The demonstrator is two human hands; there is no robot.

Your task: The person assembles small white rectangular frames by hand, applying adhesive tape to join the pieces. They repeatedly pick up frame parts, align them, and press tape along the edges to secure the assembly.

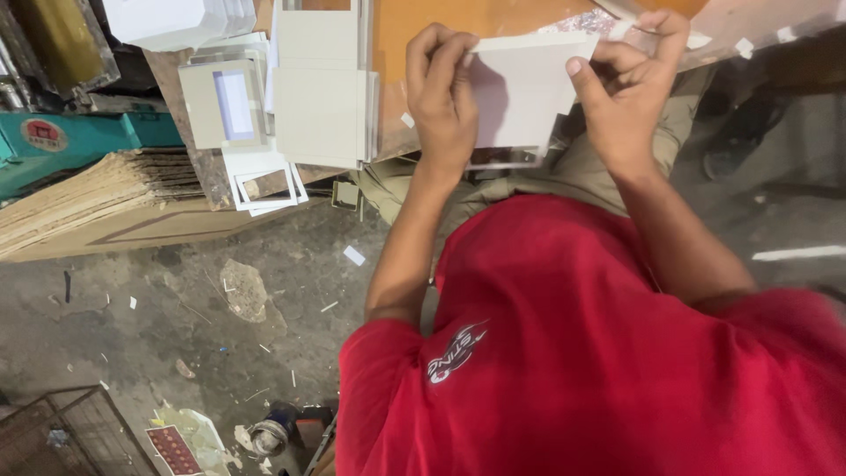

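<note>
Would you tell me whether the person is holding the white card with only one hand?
No, both the left hand and the right hand grip the white card at its opposite sides.

- A wooden worktable (423, 22) with an orange-brown top runs along the upper edge of the view.
- A stack of grey-white card panels (319, 97) lies on it, near the table's edge.
- Just beside the stack sits a card frame with a pale window (225, 104).
- White rectangular card frames (263, 183) overhang the table's edge.
- Below is a stained concrete floor (176, 308), strewn with paper scraps (353, 255).
- A pile of brown corrugated sheets (88, 198) rests at the left.
</note>
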